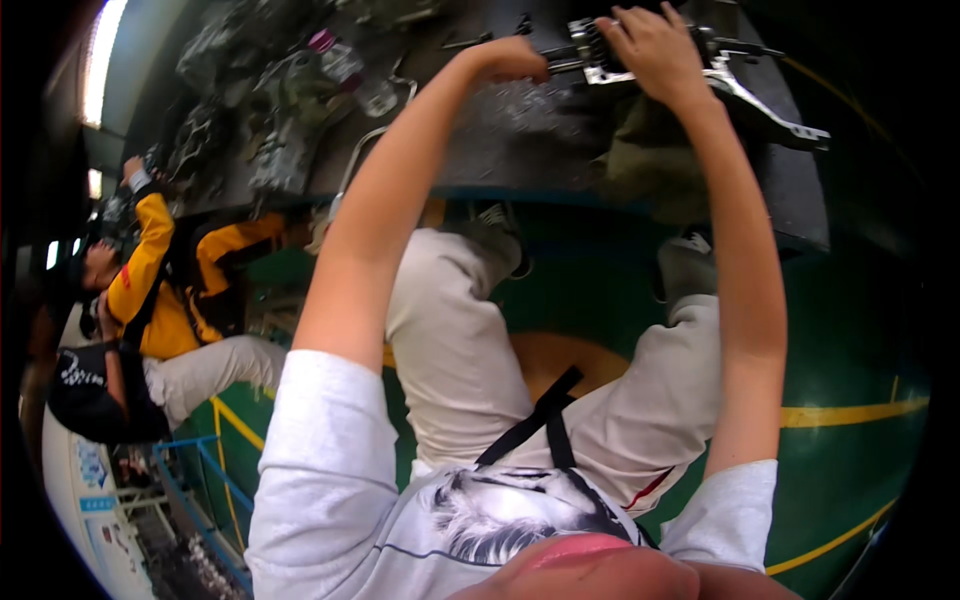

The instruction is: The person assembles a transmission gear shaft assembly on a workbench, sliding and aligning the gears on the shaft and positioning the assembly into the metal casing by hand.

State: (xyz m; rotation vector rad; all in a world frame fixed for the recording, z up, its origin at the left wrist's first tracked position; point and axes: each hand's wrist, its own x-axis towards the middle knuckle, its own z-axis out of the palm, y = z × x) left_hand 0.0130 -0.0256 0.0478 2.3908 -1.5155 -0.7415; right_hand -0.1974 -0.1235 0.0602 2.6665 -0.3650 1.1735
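Note:
At the top of the head view, a metal mechanical assembly (592,55) with a ribbed dark block and silver frame is at the workbench (470,160). My left hand (512,60) is closed at its left side, round the end of a metal shaft (565,62); most of its fingers are hidden. Over the block lies my right hand (655,52), gripping it from above with some fingers apart. A silver arm-like bracket (765,112) sticks out beyond the right hand. Below the assembly, a drab cloth or bag (655,150) hangs at the bench edge.
A clear plastic bottle (340,62) with a pink cap lies on the left of the bench among bagged parts (285,150). A bent metal rod (360,150) reaches the near edge. People in yellow (165,310) and black (100,395) tops are at the left.

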